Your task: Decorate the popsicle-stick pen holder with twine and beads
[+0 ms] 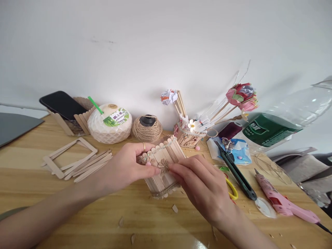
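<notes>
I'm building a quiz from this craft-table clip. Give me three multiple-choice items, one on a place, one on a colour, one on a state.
1. Where does the twine spool stand?
A. Right of the coconut drink, by the wall
B. On the phone
C. Under the glue gun

2. What colour is the glue gun?
A. Blue
B. Pink
C. Black

3. How is the stick box being handled?
A. It lies untouched
B. One hand lifts it high
C. Both hands touch it on the table

Answers:
1 A: the spool sits just right of the coconut drink, against the white wall.
2 B: its body is pink, lying at the right of the table.
3 C: the left hand steadies the box while the right hand has its fingertips at the small wooden flower on its front.
</notes>
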A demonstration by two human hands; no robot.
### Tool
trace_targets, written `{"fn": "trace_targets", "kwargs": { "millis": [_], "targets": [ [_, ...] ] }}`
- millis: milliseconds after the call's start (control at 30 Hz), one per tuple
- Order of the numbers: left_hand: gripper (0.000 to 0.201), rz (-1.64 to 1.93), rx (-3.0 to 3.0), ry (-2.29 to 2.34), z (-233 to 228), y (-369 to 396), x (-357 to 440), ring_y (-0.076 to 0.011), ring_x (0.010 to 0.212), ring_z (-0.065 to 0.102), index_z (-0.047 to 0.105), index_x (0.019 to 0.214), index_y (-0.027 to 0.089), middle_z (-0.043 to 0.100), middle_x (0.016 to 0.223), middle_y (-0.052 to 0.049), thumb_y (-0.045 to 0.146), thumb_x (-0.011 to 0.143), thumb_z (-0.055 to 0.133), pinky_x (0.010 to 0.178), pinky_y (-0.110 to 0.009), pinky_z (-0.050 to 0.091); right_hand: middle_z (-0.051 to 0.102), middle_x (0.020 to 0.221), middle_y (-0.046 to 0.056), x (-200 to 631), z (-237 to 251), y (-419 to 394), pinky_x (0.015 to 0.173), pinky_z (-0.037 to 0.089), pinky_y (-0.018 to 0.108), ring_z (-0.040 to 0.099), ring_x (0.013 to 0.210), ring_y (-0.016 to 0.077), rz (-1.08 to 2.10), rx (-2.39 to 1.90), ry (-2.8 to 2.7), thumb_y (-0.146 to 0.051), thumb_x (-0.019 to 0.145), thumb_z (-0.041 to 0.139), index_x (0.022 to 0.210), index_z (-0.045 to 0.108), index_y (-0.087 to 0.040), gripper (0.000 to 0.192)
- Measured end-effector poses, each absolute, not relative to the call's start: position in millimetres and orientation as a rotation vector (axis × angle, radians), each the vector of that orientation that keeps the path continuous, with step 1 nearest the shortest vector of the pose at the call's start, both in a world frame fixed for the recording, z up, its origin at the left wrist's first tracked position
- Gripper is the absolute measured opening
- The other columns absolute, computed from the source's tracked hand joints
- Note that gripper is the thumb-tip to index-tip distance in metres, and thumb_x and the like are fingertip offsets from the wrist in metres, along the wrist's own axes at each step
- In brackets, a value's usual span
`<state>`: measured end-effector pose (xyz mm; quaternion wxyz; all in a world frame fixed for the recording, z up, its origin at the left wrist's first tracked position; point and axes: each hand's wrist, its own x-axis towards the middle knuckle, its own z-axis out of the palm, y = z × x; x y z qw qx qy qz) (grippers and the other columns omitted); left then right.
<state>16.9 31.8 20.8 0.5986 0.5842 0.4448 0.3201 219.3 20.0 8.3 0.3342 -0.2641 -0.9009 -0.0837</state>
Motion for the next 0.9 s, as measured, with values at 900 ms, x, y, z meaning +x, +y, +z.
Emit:
{"fn": "trace_targets", "kwargs": {
  "millis": [900],
  "targets": [
    [0.023, 0.773, 1.218, 1.062, 16, 29, 26, -0.0122, 0.068, 0.056, 0.062, 0.089, 0.020, 0.063, 0.074, 0.006, 0.018, 0.067, 0.066, 0.061, -0.020, 0.043, 0.066, 0.074, 0.005, 217, 8, 21, 0.048, 0.042, 0.029, 0.054, 0.063, 0.0167, -0.385, -0.577, -2.477, -0.009, 0.083, 0.056, 0.088, 0.062, -0.011, 0.008]
  ]
}}
